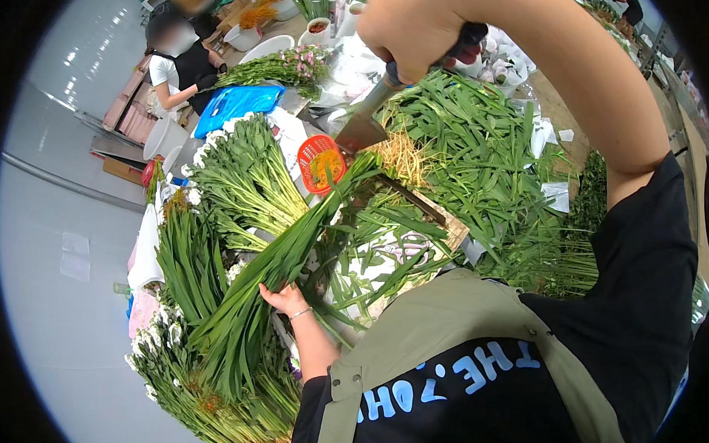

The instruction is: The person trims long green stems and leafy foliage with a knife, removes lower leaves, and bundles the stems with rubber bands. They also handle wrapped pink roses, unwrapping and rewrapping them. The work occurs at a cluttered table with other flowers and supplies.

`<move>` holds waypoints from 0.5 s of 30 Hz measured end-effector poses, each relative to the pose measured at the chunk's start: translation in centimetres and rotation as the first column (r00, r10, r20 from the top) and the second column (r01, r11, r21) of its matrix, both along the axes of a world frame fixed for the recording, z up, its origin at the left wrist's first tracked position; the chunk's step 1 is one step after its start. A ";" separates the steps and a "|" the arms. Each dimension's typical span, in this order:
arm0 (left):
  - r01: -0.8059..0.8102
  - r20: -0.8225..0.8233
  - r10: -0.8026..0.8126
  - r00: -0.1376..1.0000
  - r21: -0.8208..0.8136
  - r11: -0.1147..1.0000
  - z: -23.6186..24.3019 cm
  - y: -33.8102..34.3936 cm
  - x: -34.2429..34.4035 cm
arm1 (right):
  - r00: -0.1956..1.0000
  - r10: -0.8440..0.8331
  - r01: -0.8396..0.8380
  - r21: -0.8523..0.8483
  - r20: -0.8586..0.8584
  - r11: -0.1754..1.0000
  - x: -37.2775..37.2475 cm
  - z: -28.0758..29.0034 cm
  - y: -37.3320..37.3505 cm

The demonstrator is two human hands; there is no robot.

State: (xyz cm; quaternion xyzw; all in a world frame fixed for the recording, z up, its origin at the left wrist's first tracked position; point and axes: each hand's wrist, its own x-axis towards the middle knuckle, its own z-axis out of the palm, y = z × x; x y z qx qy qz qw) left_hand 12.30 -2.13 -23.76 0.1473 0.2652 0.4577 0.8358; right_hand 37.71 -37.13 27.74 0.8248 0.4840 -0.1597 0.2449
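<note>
A: Start with your left hand [283,300]. Is it wide or narrow?

B: It's closed on a thick green bunch [293,243]; some of your fingers are hidden by it, and a thin bracelet [301,312] circles your wrist.

A: And how does that bunch lie in front of you?

B: Slantwise. Its long leaves droop past your hand toward the lower left, and its narrower end points up and away, just beside a red basket [307,154] with orange bits inside.

A: What about your right hand [410,34]?

B: You have it raised above the work, wrapped tightly around the handle of a chopping knife [363,133]. The broad metal blade slants down toward the bunch's far end; I can't tell whether the two touch.

A: What lies around you there?

B: Pale stem ends [401,159] sit just right of the blade, beside a big heap of loose leaves [469,139]. Nearer you, scissors [409,252] with pale handles lie among scraps.

A: And to your left?

B: White flowers [251,174] with long green stems, near a blue plastic sheet [237,108]. Beyond that, another person [189,67] in a dark apron stands beside pink flowers [306,63].
</note>
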 end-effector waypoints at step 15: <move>-0.010 -0.021 0.010 1.000 -0.014 1.000 -3.0 1.0 -0.5 | 0.981 -0.166 0.146 0.182 0.098 0.972 -3.1 -10.9 -7.2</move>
